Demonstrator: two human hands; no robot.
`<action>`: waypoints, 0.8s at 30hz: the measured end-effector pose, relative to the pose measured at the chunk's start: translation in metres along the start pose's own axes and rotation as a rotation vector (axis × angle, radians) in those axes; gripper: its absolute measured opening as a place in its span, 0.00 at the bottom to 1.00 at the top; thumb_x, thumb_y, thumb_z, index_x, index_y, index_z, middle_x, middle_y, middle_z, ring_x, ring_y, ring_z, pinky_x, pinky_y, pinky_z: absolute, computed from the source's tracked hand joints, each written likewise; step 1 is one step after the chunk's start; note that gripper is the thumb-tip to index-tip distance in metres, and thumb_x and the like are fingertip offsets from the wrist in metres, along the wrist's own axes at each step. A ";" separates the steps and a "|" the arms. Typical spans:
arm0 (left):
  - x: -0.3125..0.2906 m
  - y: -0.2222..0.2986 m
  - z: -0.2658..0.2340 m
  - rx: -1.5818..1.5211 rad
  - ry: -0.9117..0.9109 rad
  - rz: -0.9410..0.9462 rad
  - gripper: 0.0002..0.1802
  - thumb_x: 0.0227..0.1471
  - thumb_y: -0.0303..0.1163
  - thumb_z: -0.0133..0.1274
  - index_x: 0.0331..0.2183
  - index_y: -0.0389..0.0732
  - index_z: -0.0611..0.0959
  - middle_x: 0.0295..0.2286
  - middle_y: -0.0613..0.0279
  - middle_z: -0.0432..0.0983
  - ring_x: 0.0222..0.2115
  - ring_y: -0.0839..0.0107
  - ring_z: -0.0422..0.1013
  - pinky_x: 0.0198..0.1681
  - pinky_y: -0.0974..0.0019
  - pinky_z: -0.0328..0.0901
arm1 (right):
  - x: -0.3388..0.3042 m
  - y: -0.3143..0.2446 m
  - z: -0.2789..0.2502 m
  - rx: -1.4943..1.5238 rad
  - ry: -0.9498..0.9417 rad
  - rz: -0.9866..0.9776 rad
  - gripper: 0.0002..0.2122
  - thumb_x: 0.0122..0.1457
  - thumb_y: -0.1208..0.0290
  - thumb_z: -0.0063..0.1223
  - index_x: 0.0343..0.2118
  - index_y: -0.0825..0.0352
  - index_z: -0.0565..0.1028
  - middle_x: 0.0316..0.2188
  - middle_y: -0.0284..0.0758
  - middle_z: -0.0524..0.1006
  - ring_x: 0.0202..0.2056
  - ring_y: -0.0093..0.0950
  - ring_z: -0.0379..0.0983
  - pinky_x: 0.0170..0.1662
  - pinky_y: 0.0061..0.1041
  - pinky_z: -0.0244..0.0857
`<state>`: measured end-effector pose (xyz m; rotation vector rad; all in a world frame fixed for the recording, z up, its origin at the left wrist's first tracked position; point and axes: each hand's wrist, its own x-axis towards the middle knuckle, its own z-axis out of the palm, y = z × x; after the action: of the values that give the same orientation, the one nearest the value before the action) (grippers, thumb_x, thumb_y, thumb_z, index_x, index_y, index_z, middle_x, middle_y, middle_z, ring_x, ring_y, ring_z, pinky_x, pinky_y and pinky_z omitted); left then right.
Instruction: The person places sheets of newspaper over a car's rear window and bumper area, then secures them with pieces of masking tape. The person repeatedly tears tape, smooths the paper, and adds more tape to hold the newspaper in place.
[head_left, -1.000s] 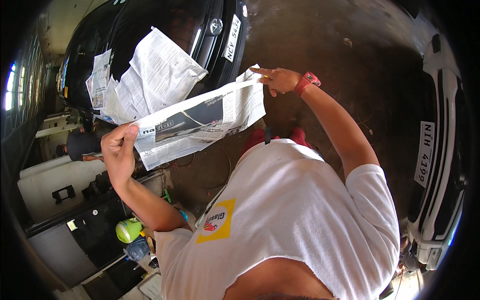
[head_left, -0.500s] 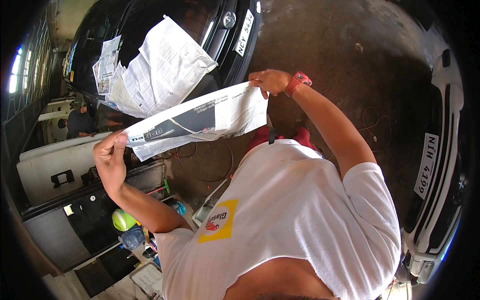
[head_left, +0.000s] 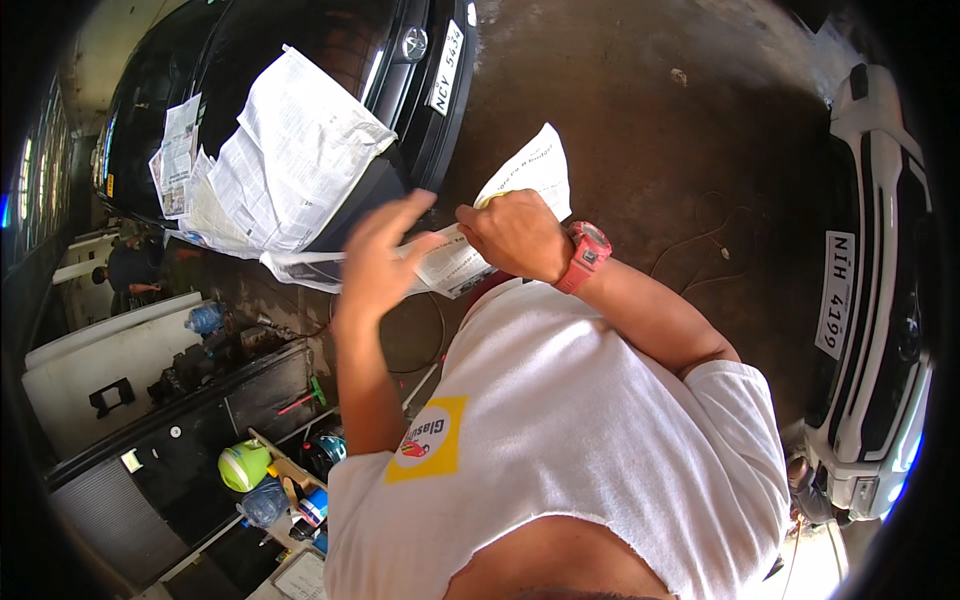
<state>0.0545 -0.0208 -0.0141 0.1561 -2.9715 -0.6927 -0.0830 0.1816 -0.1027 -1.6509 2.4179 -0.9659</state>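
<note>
The left hand (head_left: 380, 265) is blurred and covers part of the newspaper sheet (head_left: 540, 170), so whether it touches the paper cannot be told. The right hand (head_left: 522, 237) hides another part, and a small yellow piece (head_left: 487, 199) at its fingers is hard to make out. The left hand is open, thumb and fingers spread apart. The right hand is closed on the sheet, which sticks up beyond its knuckles and runs below its fingers toward the left hand. Just beyond the left hand lies the front edge of a black car (head_left: 320, 35), spread pages (head_left: 295, 150) on its hood. Brown floor (head_left: 660, 150) stretches from the right hand across to a pale vehicle (head_left: 858, 130), well apart on the right, cut off by the view's dark rim.
</note>
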 end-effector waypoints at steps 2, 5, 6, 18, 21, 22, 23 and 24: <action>0.022 0.021 0.025 -0.080 -0.115 0.028 0.13 0.57 0.30 0.67 0.44 0.36 0.88 0.39 0.49 0.86 0.42 0.44 0.81 0.45 0.48 0.74 | 0.005 -0.001 -0.009 -0.049 -0.023 -0.012 0.06 0.62 0.68 0.62 0.35 0.65 0.82 0.20 0.38 0.82 0.25 0.39 0.84 0.28 0.39 0.74; 0.042 0.030 0.025 -0.045 -0.111 0.019 0.06 0.57 0.24 0.63 0.38 0.36 0.88 0.36 0.48 0.84 0.39 0.45 0.80 0.42 0.47 0.73 | 0.000 0.007 -0.024 -0.096 -0.033 -0.046 0.08 0.64 0.67 0.62 0.41 0.64 0.82 0.19 0.38 0.80 0.23 0.39 0.82 0.28 0.39 0.73; 0.044 0.030 0.022 -0.022 -0.087 0.057 0.05 0.57 0.23 0.62 0.37 0.37 0.88 0.35 0.49 0.83 0.38 0.45 0.80 0.42 0.47 0.73 | -0.005 0.011 -0.029 -0.091 -0.036 -0.063 0.09 0.65 0.66 0.62 0.43 0.64 0.82 0.18 0.38 0.79 0.21 0.40 0.81 0.28 0.39 0.72; 0.039 0.002 -0.044 0.093 -0.040 0.085 0.05 0.60 0.27 0.64 0.36 0.36 0.90 0.28 0.53 0.77 0.33 0.50 0.76 0.38 0.51 0.70 | 0.003 0.120 -0.084 -0.062 -0.027 0.104 0.30 0.75 0.60 0.52 0.78 0.50 0.62 0.37 0.41 0.88 0.37 0.45 0.85 0.43 0.44 0.78; 0.038 0.003 -0.048 0.102 -0.041 0.092 0.05 0.60 0.27 0.64 0.36 0.36 0.90 0.28 0.53 0.78 0.33 0.50 0.77 0.38 0.52 0.70 | 0.019 0.119 -0.084 0.017 -0.131 0.134 0.28 0.77 0.59 0.50 0.78 0.43 0.61 0.42 0.44 0.88 0.40 0.47 0.85 0.44 0.46 0.78; 0.038 0.003 -0.049 0.108 -0.044 0.102 0.05 0.60 0.27 0.64 0.36 0.36 0.90 0.28 0.54 0.78 0.33 0.51 0.77 0.38 0.52 0.70 | 0.025 0.120 -0.083 0.012 -0.152 0.126 0.28 0.77 0.59 0.50 0.78 0.42 0.61 0.42 0.44 0.88 0.40 0.47 0.85 0.45 0.47 0.78; 0.037 0.004 -0.051 0.113 -0.046 0.098 0.05 0.60 0.27 0.64 0.36 0.36 0.90 0.28 0.54 0.78 0.33 0.51 0.76 0.38 0.52 0.70 | 0.029 0.121 -0.080 0.012 -0.155 0.115 0.28 0.77 0.58 0.50 0.78 0.41 0.62 0.41 0.44 0.88 0.40 0.48 0.85 0.45 0.47 0.78; 0.038 0.004 -0.053 0.110 -0.055 0.104 0.05 0.60 0.27 0.64 0.36 0.35 0.90 0.28 0.54 0.78 0.33 0.51 0.76 0.38 0.52 0.70 | 0.033 0.124 -0.078 0.022 -0.137 0.080 0.28 0.77 0.58 0.49 0.78 0.40 0.62 0.41 0.44 0.88 0.40 0.48 0.85 0.45 0.48 0.78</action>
<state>0.0224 -0.0445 0.0369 -0.0102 -3.0452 -0.5299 -0.2283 0.2180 -0.0955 -1.5457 2.3550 -0.8357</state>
